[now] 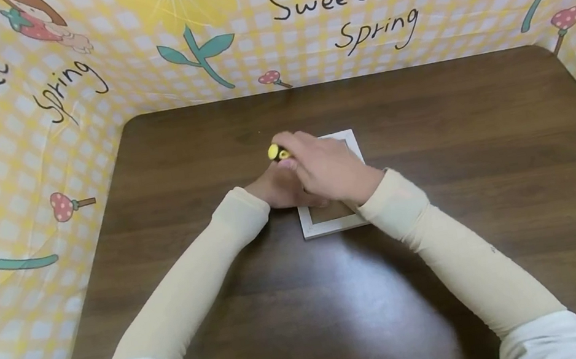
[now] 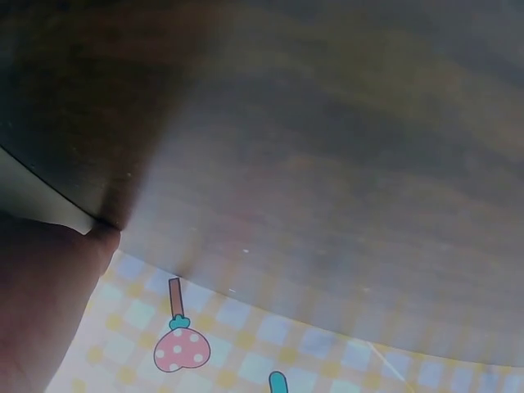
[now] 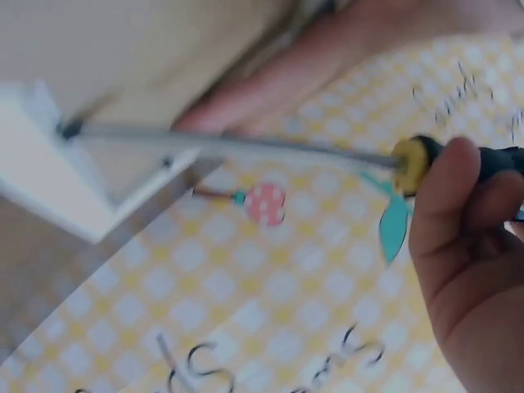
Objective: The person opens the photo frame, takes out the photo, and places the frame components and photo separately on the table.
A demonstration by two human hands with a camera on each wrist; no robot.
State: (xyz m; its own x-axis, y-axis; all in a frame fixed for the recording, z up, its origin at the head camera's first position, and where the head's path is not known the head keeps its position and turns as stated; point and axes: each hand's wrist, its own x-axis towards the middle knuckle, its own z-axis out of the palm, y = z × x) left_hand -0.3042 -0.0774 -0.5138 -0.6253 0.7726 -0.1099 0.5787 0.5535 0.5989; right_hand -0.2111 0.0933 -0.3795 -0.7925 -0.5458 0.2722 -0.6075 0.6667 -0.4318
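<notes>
My right hand (image 1: 327,164) grips the black-and-yellow handle of a screwdriver (image 1: 274,152). In the right wrist view, the screwdriver's long metal shaft (image 3: 270,149) reaches to a corner of a white frame (image 3: 61,176), where its tip touches or nearly touches a small dark spot. On the table lies that white frame (image 1: 334,226) with a brown panel inside, partly covered by both hands. Beneath the right hand, my left hand (image 1: 280,188) rests at the frame's left side; its fingers are mostly hidden. Only part of the left hand (image 2: 41,303) shows in the left wrist view.
The dark wooden table (image 1: 222,338) has rounded far corners. A yellow checked cloth (image 1: 302,47) with printed flowers and lettering stands up along its back and sides.
</notes>
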